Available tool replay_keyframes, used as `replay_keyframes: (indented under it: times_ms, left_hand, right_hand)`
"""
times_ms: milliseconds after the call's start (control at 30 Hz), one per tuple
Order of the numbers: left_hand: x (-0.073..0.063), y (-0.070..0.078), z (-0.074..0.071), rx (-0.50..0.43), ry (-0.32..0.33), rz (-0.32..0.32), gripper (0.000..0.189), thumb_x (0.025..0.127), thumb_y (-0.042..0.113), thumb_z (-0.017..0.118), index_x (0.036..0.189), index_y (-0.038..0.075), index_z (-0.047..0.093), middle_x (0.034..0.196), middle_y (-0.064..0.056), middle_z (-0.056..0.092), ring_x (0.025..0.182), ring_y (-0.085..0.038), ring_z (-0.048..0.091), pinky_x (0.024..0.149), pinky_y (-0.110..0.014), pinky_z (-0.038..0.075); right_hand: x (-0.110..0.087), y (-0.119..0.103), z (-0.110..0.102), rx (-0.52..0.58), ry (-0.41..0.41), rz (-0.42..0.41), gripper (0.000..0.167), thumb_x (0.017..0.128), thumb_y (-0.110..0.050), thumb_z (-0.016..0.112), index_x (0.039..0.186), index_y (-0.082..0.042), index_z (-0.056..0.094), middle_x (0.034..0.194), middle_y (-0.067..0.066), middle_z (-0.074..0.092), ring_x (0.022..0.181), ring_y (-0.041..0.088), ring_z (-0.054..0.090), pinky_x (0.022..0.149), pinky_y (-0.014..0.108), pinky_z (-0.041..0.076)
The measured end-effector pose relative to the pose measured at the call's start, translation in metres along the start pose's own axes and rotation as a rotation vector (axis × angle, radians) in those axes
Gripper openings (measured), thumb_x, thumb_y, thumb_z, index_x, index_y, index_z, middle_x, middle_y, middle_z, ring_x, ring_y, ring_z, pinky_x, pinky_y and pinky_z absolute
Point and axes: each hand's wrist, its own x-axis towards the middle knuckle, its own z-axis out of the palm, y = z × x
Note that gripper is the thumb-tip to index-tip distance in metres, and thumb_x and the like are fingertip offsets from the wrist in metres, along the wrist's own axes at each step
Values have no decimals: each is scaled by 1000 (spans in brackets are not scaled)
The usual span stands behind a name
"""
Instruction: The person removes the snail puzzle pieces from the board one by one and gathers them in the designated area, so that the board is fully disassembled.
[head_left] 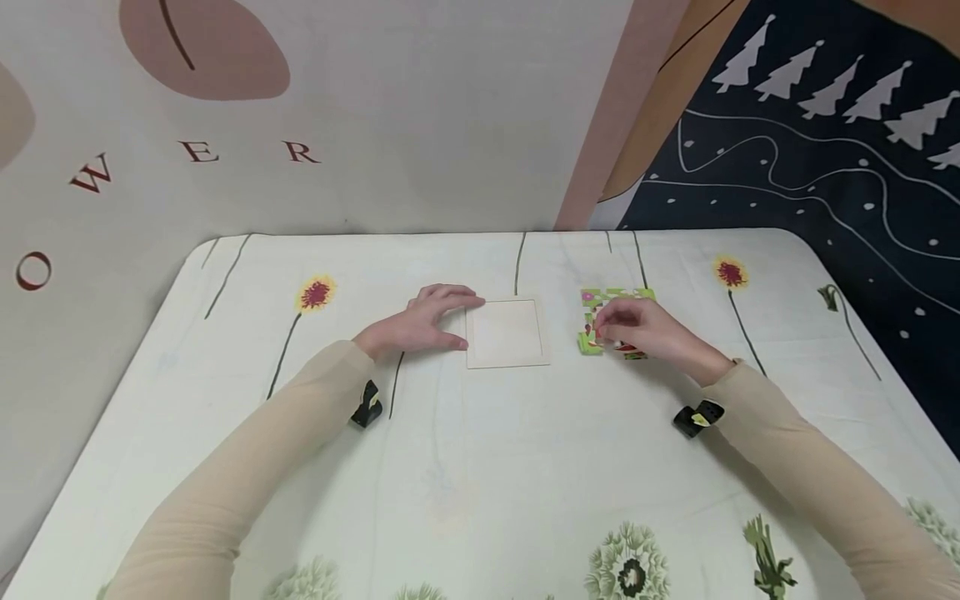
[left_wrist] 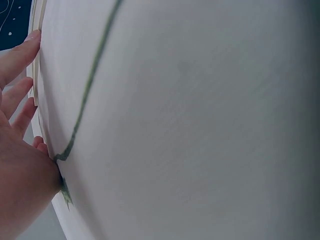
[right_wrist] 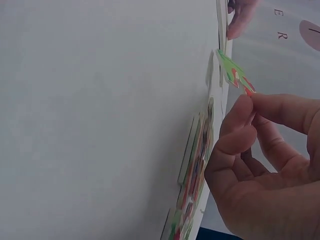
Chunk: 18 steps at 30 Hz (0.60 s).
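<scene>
A thin, pale square puzzle tray point(head_left: 507, 367) with a shallow raised border lies flat on the white cloth. My left hand point(head_left: 420, 323) spreads at its left side, with thumb and straight fingers touching that edge; the left wrist view shows the fingertips point(left_wrist: 33, 36) against the tray's rim. To the right, my right hand point(head_left: 647, 332) is over a patch of colourful puzzle pieces point(head_left: 592, 297) and hides part of them. Between thumb and index finger it pinches one green-and-red puzzle piece point(right_wrist: 233, 70), raised above the others in the right wrist view.
The table point(head_left: 480, 467) wears a white cloth printed with flowers and stems. Behind it hangs a pale curtain point(head_left: 420, 167) with letters, and a dark cloth point(head_left: 795, 167) with white trees hangs at the right. Each wrist carries a black camera point(head_left: 699, 418).
</scene>
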Motion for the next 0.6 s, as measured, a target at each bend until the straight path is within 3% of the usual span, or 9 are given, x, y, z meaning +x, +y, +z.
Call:
replay_keyframes:
  times_ms: [267,600]
  left_hand:
    - [1,2,-1,3,-4,-12,69,85,24,73,147,14,42,153,-9,27,138,-37,10,106,-60,7]
    - [0,4,0,-1,-1,-11,69,85,24,73,146,13,43,152,-9,28,138,-37,10,106,-60,8]
  right_hand:
    - [-7,6,-4,-1,-24,-3,13,95,-8,60,102,2,66,101,13,62,86,23,54,72,28,46]
    - [-11,8,-6,-72,5,-5,12,93,-9,63,100,0,67,93,9,62,82,22,51,69,27,43]
